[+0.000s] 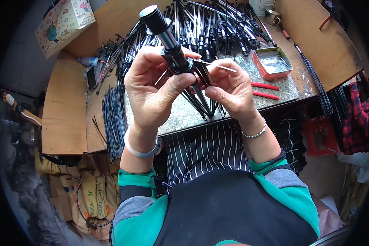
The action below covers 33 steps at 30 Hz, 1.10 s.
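Observation:
Above the worktop's front edge I hold what looks like a folding umbrella frame (166,39), tilted, its black capped end up and to the left. My left hand (149,88) is closed round its black collar, with the thumb pressed on the front. Thin dark ribs hang down from the collar toward the worktop. My right hand (233,91) pinches some of these ribs close to the collar between thumb and fingers. A thin silvery wire (227,68) sticks out past the right fingers; its other end is hidden behind the collar.
Similar black and silver frames (205,28) lie heaped at the back. Right of my hands are a red tin (274,76) of thin wires and red-handled pliers (266,95). Dark rod bundles (112,119) overhang the left front edge. A phone (92,78) lies behind them.

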{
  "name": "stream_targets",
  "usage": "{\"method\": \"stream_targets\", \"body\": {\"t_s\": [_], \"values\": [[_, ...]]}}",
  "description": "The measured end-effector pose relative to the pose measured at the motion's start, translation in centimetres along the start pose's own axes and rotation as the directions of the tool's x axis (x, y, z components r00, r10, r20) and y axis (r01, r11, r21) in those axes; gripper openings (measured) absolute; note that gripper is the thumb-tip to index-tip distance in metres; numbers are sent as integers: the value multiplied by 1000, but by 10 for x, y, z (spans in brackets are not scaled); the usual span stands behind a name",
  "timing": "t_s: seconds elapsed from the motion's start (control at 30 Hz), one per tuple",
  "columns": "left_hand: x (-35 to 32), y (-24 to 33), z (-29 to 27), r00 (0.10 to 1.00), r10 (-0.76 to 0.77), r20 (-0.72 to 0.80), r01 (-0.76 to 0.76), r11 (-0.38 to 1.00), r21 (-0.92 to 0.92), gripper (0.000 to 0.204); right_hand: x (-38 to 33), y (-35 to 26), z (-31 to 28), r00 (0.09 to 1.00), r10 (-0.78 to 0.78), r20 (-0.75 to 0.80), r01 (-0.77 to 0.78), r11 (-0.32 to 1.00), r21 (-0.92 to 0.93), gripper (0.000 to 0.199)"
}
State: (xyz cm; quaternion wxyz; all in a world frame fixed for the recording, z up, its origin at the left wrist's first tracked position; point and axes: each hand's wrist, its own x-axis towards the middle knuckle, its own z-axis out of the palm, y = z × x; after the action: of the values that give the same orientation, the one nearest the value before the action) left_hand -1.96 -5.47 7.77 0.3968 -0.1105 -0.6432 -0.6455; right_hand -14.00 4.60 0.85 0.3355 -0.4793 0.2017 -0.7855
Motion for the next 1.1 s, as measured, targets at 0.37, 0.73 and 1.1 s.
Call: {"method": "stream_targets", "body": {"t_s": [0.37,0.73,1.1], "values": [[-3,-3,4,994,70,80,-74,997,38,32,-5,-3,8,933,-346,101,344,770,-537,33],[-7,-11,9,972,236,19,-235,953,190,33,-13,6,14,854,-471,220,442,434,-785,45],[-5,-19,25,921,369,-124,-288,860,421,31,-10,18,26,819,-529,221,378,209,-902,50]]}}
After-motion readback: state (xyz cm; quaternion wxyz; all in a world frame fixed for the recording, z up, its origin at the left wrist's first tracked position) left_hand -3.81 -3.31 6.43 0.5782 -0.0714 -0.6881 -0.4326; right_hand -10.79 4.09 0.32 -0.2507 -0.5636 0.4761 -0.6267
